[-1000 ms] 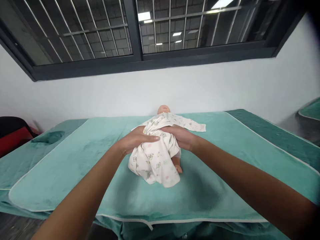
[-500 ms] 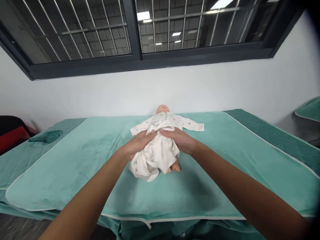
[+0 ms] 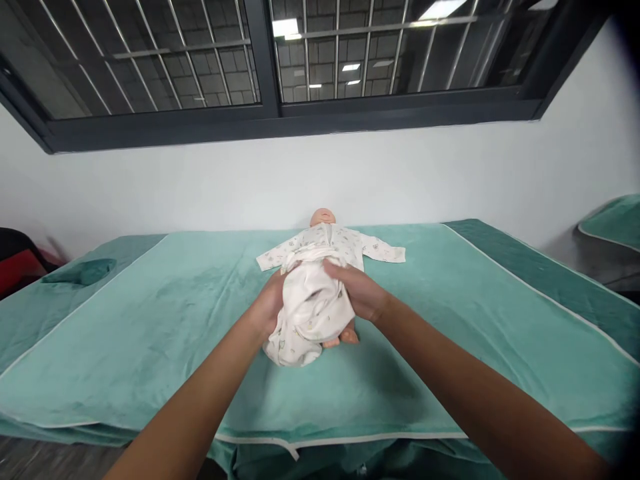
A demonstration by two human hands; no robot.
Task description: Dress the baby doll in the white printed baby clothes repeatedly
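A baby doll (image 3: pixel 323 216) lies on its back with its head toward the wall, dressed in a white printed long-sleeved top (image 3: pixel 340 241). Over its lower body my two hands grip a bunched white printed baby garment (image 3: pixel 313 310). My left hand (image 3: pixel 273 297) is closed on its left side, fingers partly behind the fabric. On the right edge, my right hand (image 3: pixel 357 287) is closed with the thumb on top. Loose fabric hangs down at the lower left. The doll's bare feet (image 3: pixel 345 335) show beneath the cloth; its legs are mostly hidden.
A light green plush mat (image 3: pixel 165 333) with white piping covers the surface, over a darker green cover (image 3: pixel 530 287). A white wall (image 3: pixel 200 187) with a barred window stands behind. A red and black object (image 3: pixel 20 263) is at the far left, a green padded edge (image 3: pixel 613 223) at right.
The left hand has shifted lower and round the garment's side, and the bunched fabric has turned, showing a folded opening. The right hand keeps its hold. The view has moved slightly.
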